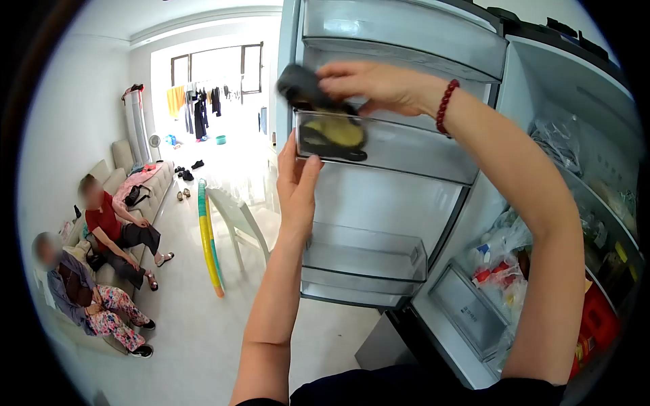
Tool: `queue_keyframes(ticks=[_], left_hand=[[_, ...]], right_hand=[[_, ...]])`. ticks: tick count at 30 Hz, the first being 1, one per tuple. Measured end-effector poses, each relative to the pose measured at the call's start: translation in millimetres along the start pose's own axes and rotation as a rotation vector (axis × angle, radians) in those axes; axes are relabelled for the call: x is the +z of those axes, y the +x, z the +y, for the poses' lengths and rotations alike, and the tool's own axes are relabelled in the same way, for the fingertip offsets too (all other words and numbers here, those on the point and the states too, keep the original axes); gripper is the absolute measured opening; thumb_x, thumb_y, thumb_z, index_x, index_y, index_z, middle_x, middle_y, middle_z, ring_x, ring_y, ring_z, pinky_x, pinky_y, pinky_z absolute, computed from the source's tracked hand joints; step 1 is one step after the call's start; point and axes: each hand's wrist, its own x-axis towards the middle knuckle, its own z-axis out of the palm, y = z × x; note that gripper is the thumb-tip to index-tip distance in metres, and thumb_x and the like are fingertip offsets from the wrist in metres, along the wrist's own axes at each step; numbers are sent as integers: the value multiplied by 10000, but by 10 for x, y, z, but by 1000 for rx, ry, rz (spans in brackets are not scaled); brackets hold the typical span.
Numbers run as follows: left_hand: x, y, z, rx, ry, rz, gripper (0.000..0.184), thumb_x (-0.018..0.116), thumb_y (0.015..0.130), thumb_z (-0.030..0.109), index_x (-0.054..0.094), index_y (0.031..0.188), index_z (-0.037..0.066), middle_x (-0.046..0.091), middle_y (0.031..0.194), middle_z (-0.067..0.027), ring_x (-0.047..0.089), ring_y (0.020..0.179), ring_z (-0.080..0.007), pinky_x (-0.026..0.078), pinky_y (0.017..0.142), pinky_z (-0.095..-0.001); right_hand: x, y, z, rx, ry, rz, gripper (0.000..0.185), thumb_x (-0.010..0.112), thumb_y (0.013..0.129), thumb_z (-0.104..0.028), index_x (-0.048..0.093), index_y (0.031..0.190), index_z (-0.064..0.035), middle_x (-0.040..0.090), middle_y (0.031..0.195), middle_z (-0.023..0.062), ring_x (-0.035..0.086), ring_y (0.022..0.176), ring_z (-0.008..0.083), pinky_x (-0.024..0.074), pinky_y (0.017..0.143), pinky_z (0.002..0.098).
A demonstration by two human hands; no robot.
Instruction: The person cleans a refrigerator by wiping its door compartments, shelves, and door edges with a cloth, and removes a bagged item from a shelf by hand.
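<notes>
My right hand, with a red bead bracelet at the wrist, is closed on a dark slipper above the left end of a clear door bin. The slipper is blurred. Through the bin's clear front shows a second slipper, black-edged with a yellowish sole. My left hand grips the bin's lower left corner, its thumb at the front and its other fingers around the side.
The fridge door stands open, with another clear bin lower down. At right, bagged food fills the fridge. A white chair and a coloured hoop stand left. Two people sit on a sofa.
</notes>
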Motion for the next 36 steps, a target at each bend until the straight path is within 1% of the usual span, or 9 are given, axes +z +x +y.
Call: queue_keyframes(ticks=[3,6,9,15,18,24,27,32,36], left_hand=[[24,-19,67,-15,59,-12,598,604,972,221,357,1480,24,564,1253,-73,522,1139,-142,409,1003,-306],[74,-32,65,48,-28,55,642,657,935,214,372,1467,-7,560,1004,-28,505,856,-87,418,793,-214],[76,-70,58,85,62,79,650,675,925,210,380,1459,-15,558,988,-15,505,836,-84,420,783,-219],[53,-57,30,147,63,34,619,656,937,186,385,1463,4,500,1185,-53,501,908,-95,441,837,-245],[43,-60,35,148,81,11,627,652,936,170,370,1472,5,435,1291,-64,501,952,-103,444,867,-258],[6,-50,-22,131,50,3,614,648,933,129,371,1465,-1,426,1345,-84,512,1076,-145,433,941,-284],[34,-45,49,27,-3,18,627,660,926,135,367,1462,-4,450,1332,-90,505,1151,-172,415,988,-295],[68,-70,12,110,34,75,605,669,923,151,397,1447,22,531,1311,-109,506,1179,-177,391,1025,-316],[63,-95,64,71,9,81,600,668,918,151,409,1446,33,539,1296,-89,531,1089,-142,418,960,-288]], right_hand=[[179,-37,-124,84,-38,-104,470,586,960,-398,524,1326,-109,563,1215,18,496,1150,122,419,983,362],[49,0,22,107,-20,-177,496,577,971,-394,553,1279,-7,623,1115,18,555,1028,93,445,928,266],[-144,-260,63,204,-24,-186,448,567,968,-403,626,1208,-30,621,1186,44,552,1045,122,434,929,287],[-640,-901,-29,344,-412,-214,497,599,966,-399,613,1239,16,628,1128,-6,533,1020,71,434,922,239],[-312,-683,-78,131,-311,-212,472,635,939,-380,624,1204,9,633,1032,-4,535,932,68,455,836,238],[321,112,-303,153,-364,-63,379,700,862,-330,668,1005,21,641,832,32,562,728,114,474,652,267],[302,35,-179,27,-590,-55,332,708,838,-299,675,916,22,608,720,30,524,639,114,445,582,278],[106,-418,-154,131,-464,-83,282,699,842,-253,648,867,23,586,702,9,496,636,99,418,567,279],[-174,-882,30,223,-479,-49,267,699,851,-228,625,884,26,588,732,0,507,674,93,434,600,267]])
